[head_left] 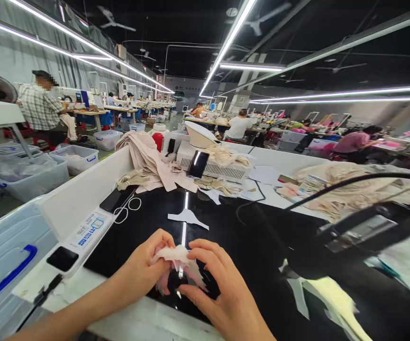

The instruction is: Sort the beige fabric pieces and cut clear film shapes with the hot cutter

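Note:
My left hand (151, 265) is closed on a small piece of pale pink and white fabric (176, 254), pinched between thumb and fingers over the glossy black tabletop (247, 265). To its right, my right hand (222, 279) is curved, with thumb and fingers spread apart. Its fingertips reach the fabric's right edge; whether they touch it I cannot tell. Part of the cloth hangs down between the two hands. Beyond them, a white curved cut piece (187, 217) lies flat on the black surface.
Beige fabric strips (151, 158) are heaped at the back, near a phone (198, 164) leaning on a white machine (212, 166). A dark machine arm (347, 241) juts in from the right above pale yellow cloth (336, 303). A power bank (62, 259) rests left. Co-workers sit farther off.

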### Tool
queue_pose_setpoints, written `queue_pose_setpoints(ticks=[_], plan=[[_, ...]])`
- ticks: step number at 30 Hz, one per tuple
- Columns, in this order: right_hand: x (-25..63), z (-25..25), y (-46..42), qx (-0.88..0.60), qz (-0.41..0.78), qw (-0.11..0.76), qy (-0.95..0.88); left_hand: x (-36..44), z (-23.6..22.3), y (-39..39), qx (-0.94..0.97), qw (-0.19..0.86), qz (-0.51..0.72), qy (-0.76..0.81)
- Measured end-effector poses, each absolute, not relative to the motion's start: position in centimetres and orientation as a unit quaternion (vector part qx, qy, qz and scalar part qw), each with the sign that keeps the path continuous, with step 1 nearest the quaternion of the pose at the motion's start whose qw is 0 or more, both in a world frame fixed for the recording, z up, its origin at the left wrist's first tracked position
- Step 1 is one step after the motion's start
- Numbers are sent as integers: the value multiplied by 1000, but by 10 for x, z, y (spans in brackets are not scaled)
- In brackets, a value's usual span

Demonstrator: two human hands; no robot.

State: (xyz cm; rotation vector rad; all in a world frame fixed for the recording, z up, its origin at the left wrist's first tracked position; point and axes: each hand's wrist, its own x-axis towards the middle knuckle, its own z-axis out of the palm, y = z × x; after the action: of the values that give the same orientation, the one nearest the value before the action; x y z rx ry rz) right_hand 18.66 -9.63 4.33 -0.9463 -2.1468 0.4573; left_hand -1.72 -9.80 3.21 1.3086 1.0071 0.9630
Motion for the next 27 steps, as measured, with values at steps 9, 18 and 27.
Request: queue_pose_setpoints(ticks=[9,18,27], plan=[[229,29,-108,-409,213,409,-788,26,40,-101,405,757,321,400],[253,24,-113,-460,298,412,-728,43,37,-102,364,816,293,339],[259,28,-115,-502,309,443,-676,49,32,-102,296,832,291,368]])
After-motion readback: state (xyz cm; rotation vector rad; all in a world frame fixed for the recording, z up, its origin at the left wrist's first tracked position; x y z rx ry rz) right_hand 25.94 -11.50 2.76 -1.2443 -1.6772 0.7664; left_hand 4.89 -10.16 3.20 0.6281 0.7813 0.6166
